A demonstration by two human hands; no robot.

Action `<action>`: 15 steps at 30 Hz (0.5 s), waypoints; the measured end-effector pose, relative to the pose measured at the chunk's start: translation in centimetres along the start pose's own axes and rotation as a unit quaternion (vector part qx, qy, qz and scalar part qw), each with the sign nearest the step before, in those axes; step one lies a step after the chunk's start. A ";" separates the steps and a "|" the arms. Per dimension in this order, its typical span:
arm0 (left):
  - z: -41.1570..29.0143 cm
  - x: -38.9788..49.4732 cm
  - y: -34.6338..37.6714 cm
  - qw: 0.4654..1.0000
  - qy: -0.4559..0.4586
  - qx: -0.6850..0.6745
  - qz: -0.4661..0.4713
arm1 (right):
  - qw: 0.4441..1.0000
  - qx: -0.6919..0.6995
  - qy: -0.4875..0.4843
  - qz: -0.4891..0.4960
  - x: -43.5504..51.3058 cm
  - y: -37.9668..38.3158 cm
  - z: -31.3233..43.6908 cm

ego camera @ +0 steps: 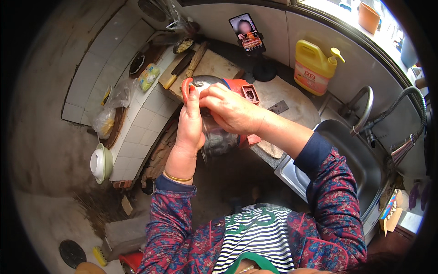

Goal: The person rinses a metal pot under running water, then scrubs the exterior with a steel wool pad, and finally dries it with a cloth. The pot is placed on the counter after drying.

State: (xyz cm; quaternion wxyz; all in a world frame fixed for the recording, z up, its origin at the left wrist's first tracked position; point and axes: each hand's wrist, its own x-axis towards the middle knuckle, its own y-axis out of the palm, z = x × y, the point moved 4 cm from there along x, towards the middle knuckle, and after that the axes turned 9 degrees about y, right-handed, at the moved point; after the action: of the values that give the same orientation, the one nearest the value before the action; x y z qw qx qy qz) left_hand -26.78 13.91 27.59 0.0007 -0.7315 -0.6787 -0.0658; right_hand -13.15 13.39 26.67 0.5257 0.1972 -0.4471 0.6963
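Note:
A shiny metal electric pot (219,140) lies tipped on its side before me, at the counter's edge. Its red base (236,84) faces right and carries a square power socket (250,94). My left hand (191,126) grips the pot at its left end, thumb up along a curved red handle (185,89); the other fingers are hidden. Across the pot reaches my right hand (232,109), its fingers bent together beside the left thumb. Whether they pinch something small cannot be seen.
A dark flat plate (279,107) lies on the round board (297,102) at right. Behind stand a phone on a stand (248,34) and a yellow detergent jug (313,68). The sink (356,164) is at right. A knife (179,68) and straw brush (196,60) lie left.

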 end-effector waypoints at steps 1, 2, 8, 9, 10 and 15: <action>-0.1 0.1 0.1 1.000 0.014 -0.004 0.019 | 0.999 -0.014 -0.015 0.037 0.1 0.0 0.0; -0.1 0.1 -0.1 1.000 0.008 -0.010 0.013 | 0.997 -0.015 -0.049 0.051 0.3 -0.3 0.2; -0.1 0.2 0.6 1.000 0.008 -0.023 0.012 | 0.998 -0.017 -0.023 0.053 0.9 -1.4 0.1; -0.3 0.1 0.9 0.999 0.033 -0.017 0.034 | 0.997 -0.016 -0.013 0.070 1.0 -1.2 0.0; -0.4 0.1 0.9 0.998 0.031 -0.032 0.034 | 0.997 0.020 -0.036 0.061 0.9 -1.3 0.2; -0.4 0.3 0.6 0.998 -0.004 -0.048 0.027 | 0.992 -0.004 -0.004 0.124 0.5 -0.5 -0.4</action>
State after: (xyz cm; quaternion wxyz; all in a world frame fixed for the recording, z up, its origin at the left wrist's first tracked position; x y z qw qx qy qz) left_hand -26.18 14.11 28.09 -0.0351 -0.7491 -0.6547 -0.0950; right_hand -12.78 14.02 27.11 0.4338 0.1410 -0.4732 0.7537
